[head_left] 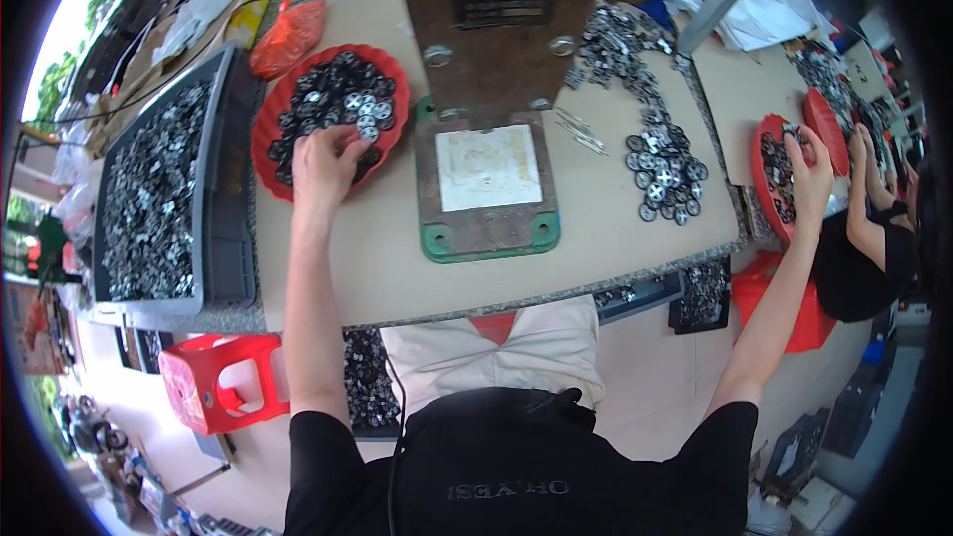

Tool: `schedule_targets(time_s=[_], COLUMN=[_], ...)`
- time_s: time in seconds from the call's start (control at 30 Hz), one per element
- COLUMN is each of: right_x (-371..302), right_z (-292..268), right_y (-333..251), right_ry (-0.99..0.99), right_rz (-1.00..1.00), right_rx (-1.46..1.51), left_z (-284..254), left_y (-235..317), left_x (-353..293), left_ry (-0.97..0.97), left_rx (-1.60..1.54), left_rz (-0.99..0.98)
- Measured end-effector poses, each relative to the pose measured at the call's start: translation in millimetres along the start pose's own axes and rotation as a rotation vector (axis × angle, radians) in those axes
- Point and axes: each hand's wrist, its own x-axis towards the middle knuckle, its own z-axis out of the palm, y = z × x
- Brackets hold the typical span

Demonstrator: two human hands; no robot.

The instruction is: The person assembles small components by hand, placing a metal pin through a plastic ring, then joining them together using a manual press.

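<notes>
My left hand (326, 165) reaches into a red scalloped bowl (266, 154) of small black and silver wheel-shaped parts (342, 79). Its thumb and fingers come together over the parts; anything between them is too small to tell. Far out to the right, my right hand (814, 177) is at another red bowl (766, 189), with its fingers curled over small dark parts. What these fingers hold is unclear. Between my arms stands a brown metal press (506, 65), with a white plate (489, 167) on its green-cornered base (437, 238).
A grey crate (228, 228) full of dark parts stands left of the bowl. More wheel-shaped parts (665, 174) and thin metal pins (581, 131) lie right of the press. A person in black (864, 258) works at far right. A red stool (223, 382) stands below left.
</notes>
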Motion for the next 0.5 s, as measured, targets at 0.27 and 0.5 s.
schedule_targets(time_s=[0.27,0.5], right_x=[-40.2,-64.5], right_z=[43.6,97.0], right_y=[-96.9,-138.4], right_ry=[-0.474,-0.939], right_rz=[-0.071,-0.441], right_rx=[0.233,0.124], left_z=[14.7,9.4], left_y=[-4.5,-0.5], left_x=[7.7,8.7], left_ry=[-0.231,-0.207], left_rx=[0.010,-0.039], left_rz=[-0.238,-0.243])
